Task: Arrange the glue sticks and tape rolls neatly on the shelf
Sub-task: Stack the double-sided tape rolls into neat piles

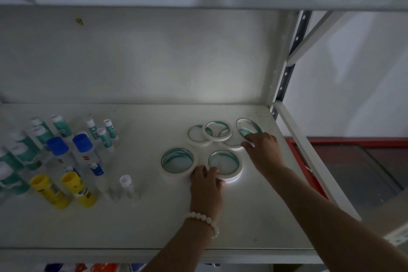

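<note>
Right of centre on the shelf (254, 216), the left hand (206, 181) has its fingers (213, 171) bent against the near rims of two front rolls (234, 178); whether they grip, I cannot tell. The right hand (262, 150) pinches the rim of a back roll (229, 146) in the overlapping heap. Glue sticks (55, 150) stand at middle left. A hasty tug could topple the tilted roll (245, 132) leaning there and scatter the pile.

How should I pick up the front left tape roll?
Pinch the roll by its left wall, finger inside the hole, thumb outside, from above: it lies flat and low, and the left hand touches its near right edge.
</note>
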